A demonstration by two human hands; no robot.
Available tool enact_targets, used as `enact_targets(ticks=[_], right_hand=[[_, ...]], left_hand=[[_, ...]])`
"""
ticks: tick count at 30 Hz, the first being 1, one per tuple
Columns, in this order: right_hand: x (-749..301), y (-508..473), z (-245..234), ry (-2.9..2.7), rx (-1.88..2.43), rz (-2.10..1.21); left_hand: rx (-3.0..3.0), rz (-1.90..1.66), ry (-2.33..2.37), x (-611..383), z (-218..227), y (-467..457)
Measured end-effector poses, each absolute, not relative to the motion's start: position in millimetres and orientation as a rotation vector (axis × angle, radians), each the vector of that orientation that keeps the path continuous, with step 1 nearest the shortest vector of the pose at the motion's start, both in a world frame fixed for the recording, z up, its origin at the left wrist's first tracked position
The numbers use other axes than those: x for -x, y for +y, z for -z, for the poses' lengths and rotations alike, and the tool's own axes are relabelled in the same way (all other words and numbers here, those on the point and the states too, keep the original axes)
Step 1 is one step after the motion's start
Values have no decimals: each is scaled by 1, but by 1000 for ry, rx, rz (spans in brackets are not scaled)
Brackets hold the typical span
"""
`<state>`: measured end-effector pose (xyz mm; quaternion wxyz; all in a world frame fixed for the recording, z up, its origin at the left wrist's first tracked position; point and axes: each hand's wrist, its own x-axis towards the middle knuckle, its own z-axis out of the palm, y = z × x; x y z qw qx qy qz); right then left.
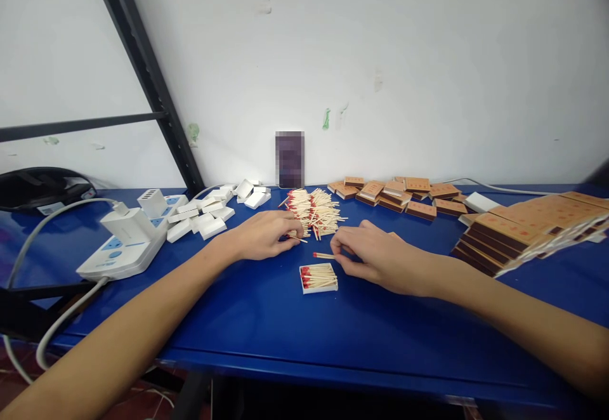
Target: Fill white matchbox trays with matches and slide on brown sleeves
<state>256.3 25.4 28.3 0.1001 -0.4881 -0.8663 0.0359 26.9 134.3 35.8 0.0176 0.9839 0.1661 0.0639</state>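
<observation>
My right hand point(368, 254) pinches a red-headed match point(323, 255), its head pointing left; whether a second lies against it I cannot tell. Just below, a white matchbox tray point(320, 291) holds several matches with their heads to the left. My left hand point(266, 235) is closed at the left front of a loose match pile point(311, 210). A match point(299, 238) sticks out from its fingertips, which partly hide it. The pile's red heads point in mixed directions.
White empty trays point(207, 214) lie behind my left forearm. Brown matchbox sleeves point(409, 193) spread along the wall, with stacked ones point(504, 229) at right. A power strip point(128, 249) with plugs and cables stands left. A blurred dark rectangle point(290, 160) leans on the wall.
</observation>
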Motion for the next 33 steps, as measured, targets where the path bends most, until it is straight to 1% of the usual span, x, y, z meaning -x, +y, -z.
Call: enact_targets(ticks=[8, 14, 19, 24, 33], right_hand=[[-246, 16, -28, -2563, 1252, -259], [-243, 12, -29, -2562, 1227, -206], [-247, 9, -29, -2498, 1153, -336], [-250, 11, -23, -2505, 1062, -463], [-248, 15, -18, -2493, 978, -471]], left_hand=[[-3054, -179, 518, -31, -30, 130], [-2941, -257, 497, -32, -46, 116], [-2685, -66, 438, -30, -60, 106], [-2375, 210, 527, -27, -57, 110], [-2244, 181, 503, -30, -43, 117]])
